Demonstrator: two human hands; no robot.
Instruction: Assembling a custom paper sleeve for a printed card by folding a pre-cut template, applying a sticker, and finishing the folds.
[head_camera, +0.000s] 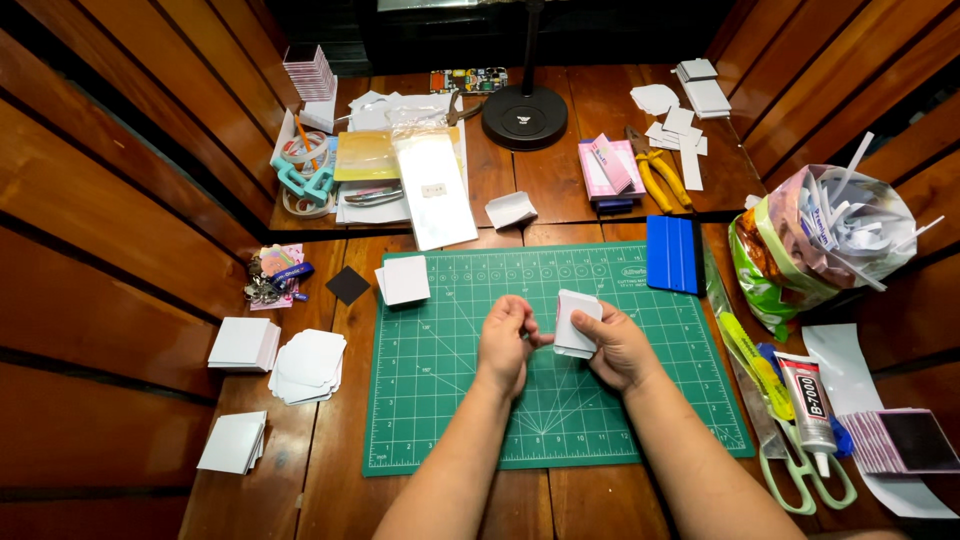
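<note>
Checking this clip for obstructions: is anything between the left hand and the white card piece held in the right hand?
Nothing visible. The left hand sits right beside the white card piece in the right hand, with only bare green cutting mat beneath them.

Single head view, looking steeply down, close above green cutting mat (440, 400) on wooden table (560, 180).

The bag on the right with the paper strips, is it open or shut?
Open: the bag's top gapes, and white paper strips poke out.

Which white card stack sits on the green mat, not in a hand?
The small stack at the mat's top-left corner. The other loose stacks lie on bare wood left of the mat.
</note>
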